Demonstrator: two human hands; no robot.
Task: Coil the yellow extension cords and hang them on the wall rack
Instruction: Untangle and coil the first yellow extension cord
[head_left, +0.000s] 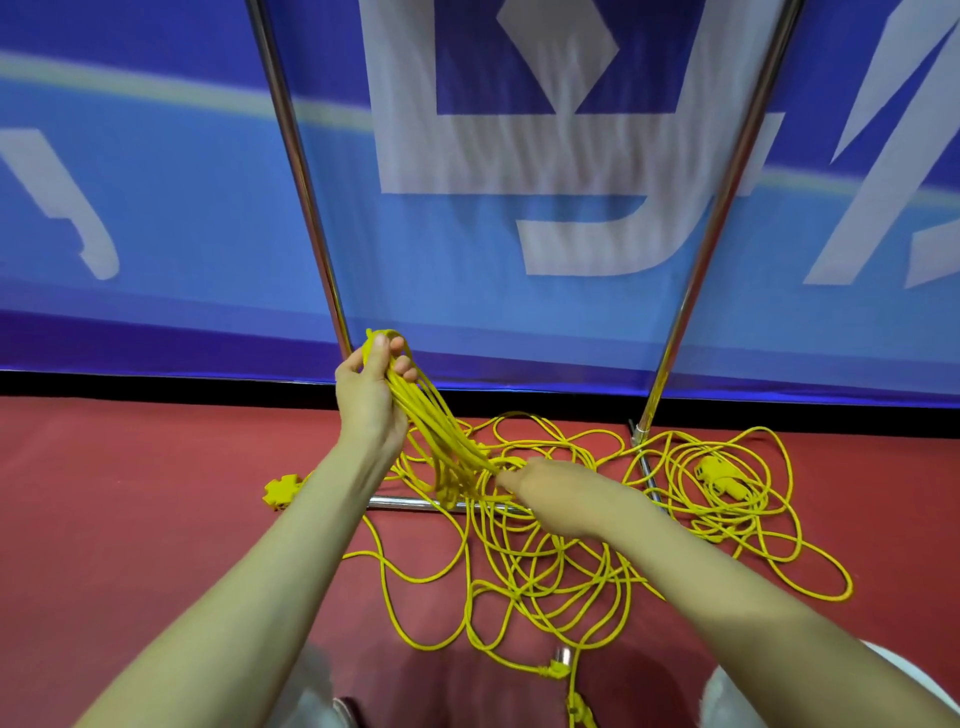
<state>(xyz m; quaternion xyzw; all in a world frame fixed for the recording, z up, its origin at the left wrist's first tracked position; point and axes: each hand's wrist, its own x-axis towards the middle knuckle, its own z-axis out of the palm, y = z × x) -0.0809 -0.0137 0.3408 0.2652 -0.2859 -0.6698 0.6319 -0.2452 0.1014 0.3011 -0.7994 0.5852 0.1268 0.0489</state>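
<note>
Head view: cord loops (436, 431) are being gripped by the left hand (371, 387). Right hand (553, 493) fingers are being hidden, can't tell. Rack base bar (400, 502) is being buried under tangled cords (545, 566).

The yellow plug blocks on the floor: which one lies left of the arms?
The flat, cross-shaped multi-outlet block, alone on the red floor beside the left forearm. The other block sits right of the arms, inside a loose cord pile.

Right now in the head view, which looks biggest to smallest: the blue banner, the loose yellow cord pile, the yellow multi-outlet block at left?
1. Blue banner with white lettering
2. Loose yellow cord pile on the red floor
3. Yellow cross-shaped multi-outlet block
</note>
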